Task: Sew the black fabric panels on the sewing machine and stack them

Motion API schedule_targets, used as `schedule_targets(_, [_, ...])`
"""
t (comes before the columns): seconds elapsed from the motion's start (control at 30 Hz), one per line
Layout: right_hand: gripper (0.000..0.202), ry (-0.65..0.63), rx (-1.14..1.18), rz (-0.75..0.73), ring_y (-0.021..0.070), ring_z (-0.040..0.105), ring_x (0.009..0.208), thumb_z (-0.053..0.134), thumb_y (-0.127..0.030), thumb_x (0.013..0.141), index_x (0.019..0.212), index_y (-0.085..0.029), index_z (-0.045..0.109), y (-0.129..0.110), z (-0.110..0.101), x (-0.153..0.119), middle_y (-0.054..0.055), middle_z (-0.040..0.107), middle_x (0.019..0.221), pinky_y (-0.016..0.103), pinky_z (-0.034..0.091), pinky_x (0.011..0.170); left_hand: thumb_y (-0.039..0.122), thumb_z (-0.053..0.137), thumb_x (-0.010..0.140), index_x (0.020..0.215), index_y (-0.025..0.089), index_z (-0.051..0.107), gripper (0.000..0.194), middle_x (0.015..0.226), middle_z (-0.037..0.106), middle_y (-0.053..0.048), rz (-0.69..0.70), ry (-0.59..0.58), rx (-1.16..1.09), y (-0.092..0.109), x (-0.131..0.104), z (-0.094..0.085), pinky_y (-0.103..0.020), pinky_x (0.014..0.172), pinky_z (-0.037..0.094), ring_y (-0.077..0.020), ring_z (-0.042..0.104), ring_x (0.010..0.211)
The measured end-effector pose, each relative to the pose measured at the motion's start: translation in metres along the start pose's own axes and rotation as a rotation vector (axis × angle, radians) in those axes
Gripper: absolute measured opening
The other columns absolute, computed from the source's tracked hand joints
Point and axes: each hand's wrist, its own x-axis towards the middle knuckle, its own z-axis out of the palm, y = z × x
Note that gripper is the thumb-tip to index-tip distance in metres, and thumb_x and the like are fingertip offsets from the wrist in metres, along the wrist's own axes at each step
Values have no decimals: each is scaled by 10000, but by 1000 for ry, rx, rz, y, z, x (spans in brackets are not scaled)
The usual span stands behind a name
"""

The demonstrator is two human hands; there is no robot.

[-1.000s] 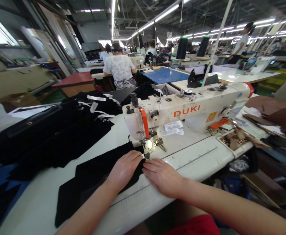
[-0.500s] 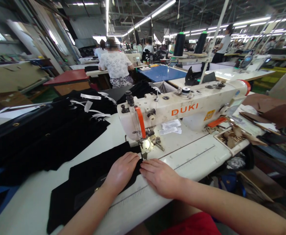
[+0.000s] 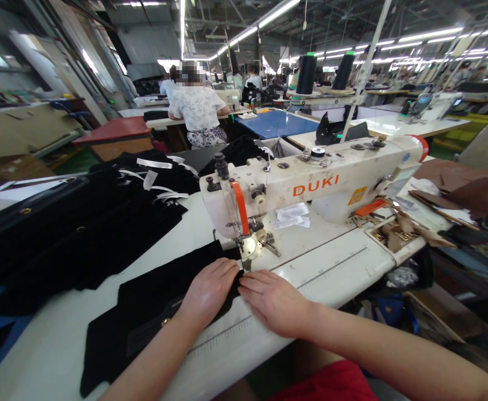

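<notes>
Black fabric piece [image 3: 152,281] flat on desk [image 3: 340,273], left of and in front of sewing machine [image 3: 317,181]; right end beside needle area, exact contact unclear. Gold stud [image 3: 165,322] on it, near left forearm. Left hand [image 3: 211,289] palm down on fabric, fingers together. Right hand [image 3: 273,303] at fabric's right edge, fingers together, tips near left hand's. Grip, both hands: pinching or only pressing, cannot tell. Black pile [image 3: 72,239] at left, white strips [image 3: 154,164] atop. White labels [image 3: 291,216] under machine arm.
</notes>
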Motion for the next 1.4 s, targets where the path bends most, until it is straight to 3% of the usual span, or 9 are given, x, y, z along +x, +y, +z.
schedule_targets(0.27, [268,-12,57,13,220,537,1132,444,-178,950,1130,-107,630,1,-4,2,127,640,1197,362,411,1012,43,401,891,968,133,665,290,974,714,-90,-3,-10,-7,1,2,-2,-364,870,563,-206,661,929])
schedule_targets(0.5, [204,-49,6,117,213,543,947,500,-179,929,1062,-120,642,25,-3,21,100,646,969,359,439,905,95,378,921,1052,117,668,319,1029,715,-100,-89,-24,-5,5,-3,-1,-348,873,563,-210,652,980])
schedule_targets(0.67, [171,-88,-96,94,213,511,897,500,-203,939,983,-138,652,37,-1,32,75,607,889,343,433,835,191,394,940,1138,124,657,335,1145,694,-113,-184,-72,-53,13,-11,-4,-404,944,539,-223,633,1071])
schedule_targets(0.97, [166,-119,-132,74,208,523,883,504,-180,932,897,-128,657,52,-5,43,87,616,896,336,419,814,242,393,943,1191,121,639,370,1230,662,-122,-270,-112,-117,5,0,8,-442,997,505,-246,600,1158])
schedule_targets(1.4, [191,-53,-132,97,207,516,841,491,-166,926,864,-125,668,59,0,40,78,617,858,337,405,793,221,418,933,1181,108,644,354,1205,674,-136,-242,-84,-99,6,7,12,-446,973,524,-251,617,1140])
